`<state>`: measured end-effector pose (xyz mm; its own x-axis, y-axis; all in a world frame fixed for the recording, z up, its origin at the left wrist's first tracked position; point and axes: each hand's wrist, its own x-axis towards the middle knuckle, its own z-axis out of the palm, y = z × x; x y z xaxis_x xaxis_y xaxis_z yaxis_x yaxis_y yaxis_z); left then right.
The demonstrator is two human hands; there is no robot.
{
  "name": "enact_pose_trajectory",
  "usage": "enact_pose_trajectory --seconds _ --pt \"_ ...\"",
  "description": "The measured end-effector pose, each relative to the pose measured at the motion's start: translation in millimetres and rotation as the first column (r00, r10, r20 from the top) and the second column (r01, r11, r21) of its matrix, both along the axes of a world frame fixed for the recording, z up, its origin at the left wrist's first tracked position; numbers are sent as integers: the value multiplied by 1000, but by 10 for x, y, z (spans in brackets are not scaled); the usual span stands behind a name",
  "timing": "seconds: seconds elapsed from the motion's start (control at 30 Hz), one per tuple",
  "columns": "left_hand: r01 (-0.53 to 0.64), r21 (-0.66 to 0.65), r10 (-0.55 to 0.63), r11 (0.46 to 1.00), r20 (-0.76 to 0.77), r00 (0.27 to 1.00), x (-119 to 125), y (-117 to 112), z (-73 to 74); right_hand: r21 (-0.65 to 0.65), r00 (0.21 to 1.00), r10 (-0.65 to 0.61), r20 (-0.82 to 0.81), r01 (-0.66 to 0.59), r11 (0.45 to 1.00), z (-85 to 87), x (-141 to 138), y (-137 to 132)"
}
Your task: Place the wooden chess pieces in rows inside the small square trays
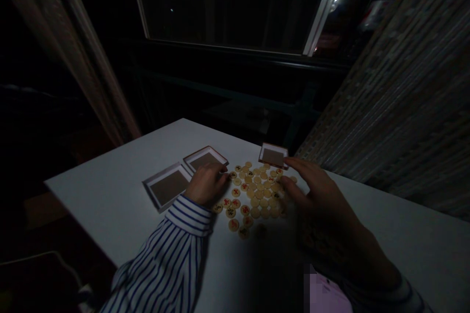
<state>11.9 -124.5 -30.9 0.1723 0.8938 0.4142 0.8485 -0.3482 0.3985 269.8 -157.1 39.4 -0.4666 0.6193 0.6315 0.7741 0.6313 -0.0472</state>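
Two hands at a pile of round game pieces on a white worktop.

Head view: the round pieces (pixel 257 195) lie in a loose pile in the middle of the smooth worktop (pixel 110 195). They are flat, pale yellow discs with red or black marks. The left hand (pixel 207 183), in a striped sleeve (pixel 172 254), is curled at the pile's left edge; I cannot tell if it holds a piece. The right hand (pixel 312 190) is open, fingers apart, over the right side. A flat square box (pixel 167 187) lies to the left, and a small box (pixel 272 155) lies at the far side.
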Motion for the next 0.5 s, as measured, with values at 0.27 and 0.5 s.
enact_pose_trajectory --seconds 0.27,0.5 --pt "166 -80 -165 983 14 986 62 -2 -35 -203 993 44 113 -20 979 -241 -189 196" --pt "178 -188 -196 966 -77 978 142 -1 -133 -304 980 32 197 31 952 -285 -117 197"
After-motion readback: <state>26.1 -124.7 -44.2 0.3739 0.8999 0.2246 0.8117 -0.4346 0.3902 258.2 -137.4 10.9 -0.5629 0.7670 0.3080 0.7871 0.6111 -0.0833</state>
